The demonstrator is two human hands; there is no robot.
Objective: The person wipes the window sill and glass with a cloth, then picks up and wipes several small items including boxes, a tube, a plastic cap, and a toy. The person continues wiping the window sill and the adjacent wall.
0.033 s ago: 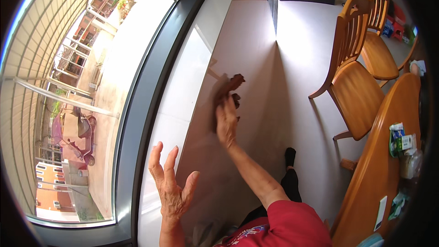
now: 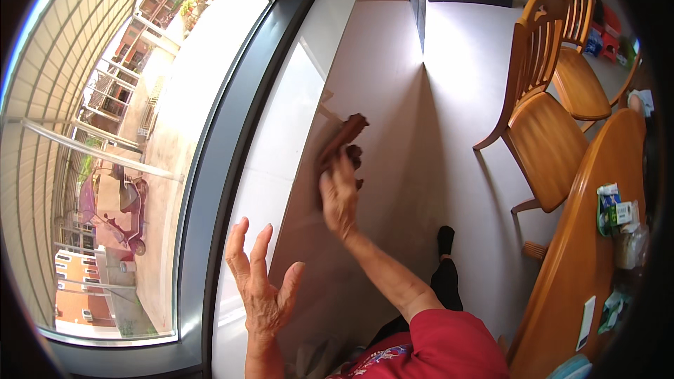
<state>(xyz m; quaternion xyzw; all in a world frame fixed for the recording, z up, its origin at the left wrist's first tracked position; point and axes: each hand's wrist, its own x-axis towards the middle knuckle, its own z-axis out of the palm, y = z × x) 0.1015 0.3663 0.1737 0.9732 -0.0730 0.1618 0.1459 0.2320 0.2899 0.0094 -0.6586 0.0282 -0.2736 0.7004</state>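
My right hand [image 2: 340, 200] reaches forward over the glossy brownish surface [image 2: 295, 267] below the window ledge. Its fingers are on a dark red-brown, ragged-edged cloth [image 2: 345, 133], partly hidden by the hand and slightly blurred. The cloth appears to lie against that surface. Nearer to me, my left hand [image 2: 263, 277] is raised in front of the white ledge [image 2: 270, 161], fingers spread and thumb apart, holding nothing. Whether its wrist touches the ledge I cannot tell.
A dark-framed window [image 2: 239, 140] runs along the left, with a parked scooter [image 2: 126, 217] outside. Two wooden chairs, the closer chair [image 2: 547, 144] and another chair [image 2: 579, 84], stand at the right. A wooden table [image 2: 562, 274] with packets [image 2: 618, 210] curves along the right edge.
My right hand and the cloth have shifted a little to the left, toward the window ledge. My left hand stays almost in place.
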